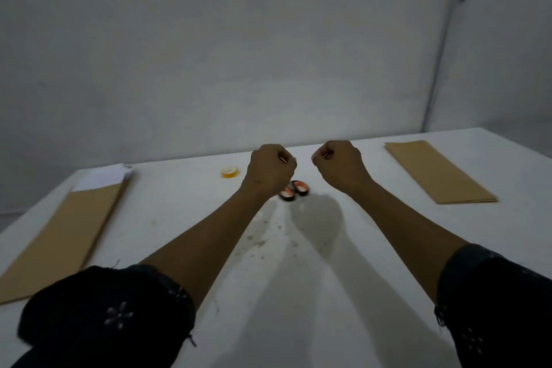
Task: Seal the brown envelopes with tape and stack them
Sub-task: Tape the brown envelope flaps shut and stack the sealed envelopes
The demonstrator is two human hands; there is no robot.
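From the head view, your left hand and right hand are clenched into empty fists above the desk. Brown envelopes lie at nine o'clock and two o'clock, with the tape roll at eleven. The envelopes look light, thin and floppy, so slide one by a long edge and support it flat; take the tape by its rim.

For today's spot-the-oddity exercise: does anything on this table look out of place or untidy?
Yes. White paper sticks out of the left envelope, so it is unsealed. Dark specks stain the table between the arms.
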